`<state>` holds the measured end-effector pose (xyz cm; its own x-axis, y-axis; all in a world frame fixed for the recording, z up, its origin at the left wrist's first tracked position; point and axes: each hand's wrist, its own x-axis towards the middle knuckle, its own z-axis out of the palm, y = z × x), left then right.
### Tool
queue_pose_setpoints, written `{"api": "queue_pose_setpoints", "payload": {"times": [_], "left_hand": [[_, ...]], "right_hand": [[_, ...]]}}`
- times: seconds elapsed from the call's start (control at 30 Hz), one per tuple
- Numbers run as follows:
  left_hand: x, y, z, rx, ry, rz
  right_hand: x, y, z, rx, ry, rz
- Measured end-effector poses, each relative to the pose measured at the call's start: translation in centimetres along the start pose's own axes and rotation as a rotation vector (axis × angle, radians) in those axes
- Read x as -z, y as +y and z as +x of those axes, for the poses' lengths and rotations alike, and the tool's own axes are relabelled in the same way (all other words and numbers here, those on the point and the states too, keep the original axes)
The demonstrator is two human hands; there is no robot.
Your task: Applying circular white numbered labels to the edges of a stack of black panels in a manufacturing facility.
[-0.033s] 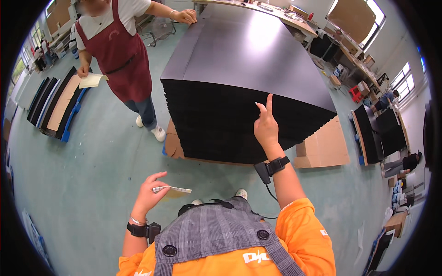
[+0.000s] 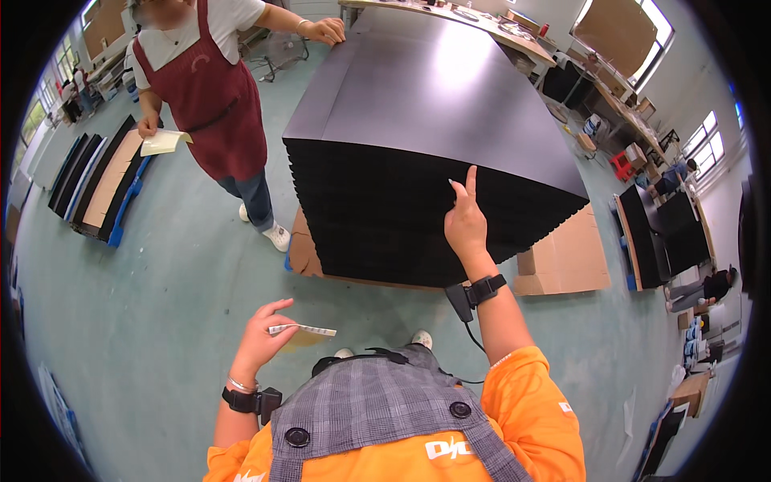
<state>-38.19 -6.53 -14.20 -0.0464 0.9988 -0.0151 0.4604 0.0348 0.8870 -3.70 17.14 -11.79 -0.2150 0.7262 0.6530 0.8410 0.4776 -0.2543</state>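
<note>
A tall stack of black sheets [image 2: 377, 213] with a glossy dark top stands in front of me. My right hand [image 2: 465, 225] is raised at its near side, index finger stretched toward the top front edge and thumb apart. It holds nothing; whether the fingertip touches the edge I cannot tell. Lower left, my left hand [image 2: 259, 339] pinches a thin white strip [image 2: 315, 329] with small dark markings between thumb and fingers, over the floor. Its exact kind is unclear.
A person in a dark red apron [image 2: 221, 112] stands at the left, one hand on the stack's far left corner, the other holding a pale yellow sheet [image 2: 165, 142]. Brown cardboard [image 2: 566, 253] lies beside the stack. More panel stacks [image 2: 96, 181] stand left, and a worktable [image 2: 514, 36] behind.
The view has shifted very slightly. The other person's pale sheet has tilted a little. Both my hands keep their poses, the left still pinching the strip.
</note>
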Motion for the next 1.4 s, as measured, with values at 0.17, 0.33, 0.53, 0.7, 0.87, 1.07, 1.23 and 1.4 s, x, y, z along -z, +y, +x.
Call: {"api": "queue_pose_setpoints", "payload": {"times": [0.17,0.33,0.53,0.7,0.87,1.07,1.23,1.4], "left_hand": [[-0.1,0.3,0.3,-0.052,-0.001,0.028],[0.0,0.6,0.1,-0.076,-0.011,0.066],[-0.1,0.0,-0.2,-0.115,-0.015,0.069],[0.2,0.1,-0.9,-0.114,-0.013,0.063],[0.1,-0.6,-1.2,-0.117,-0.015,0.091],[0.3,-1.0,-2.2,-0.084,-0.009,0.028],[0.4,-1.0,-2.4,-0.071,-0.008,0.016],[0.2,-1.6,-2.1,-0.087,-0.029,0.05]], "right_hand": [[-0.6,0.4,-0.7,0.002,-0.005,-0.009],[-0.9,0.6,-1.3,0.021,0.004,-0.02],[-1.4,1.0,-2.0,0.009,-0.06,-0.01],[-1.9,0.7,-3.1,-0.033,-0.137,-0.025],[-2.1,0.3,-3.0,0.041,-0.022,0.004],[-1.0,-1.4,0.3,0.015,0.052,0.007],[-2.0,-0.6,-0.6,-0.017,0.0,-0.041],[-2.4,-0.2,-1.7,-0.004,-0.004,-0.032]]}}
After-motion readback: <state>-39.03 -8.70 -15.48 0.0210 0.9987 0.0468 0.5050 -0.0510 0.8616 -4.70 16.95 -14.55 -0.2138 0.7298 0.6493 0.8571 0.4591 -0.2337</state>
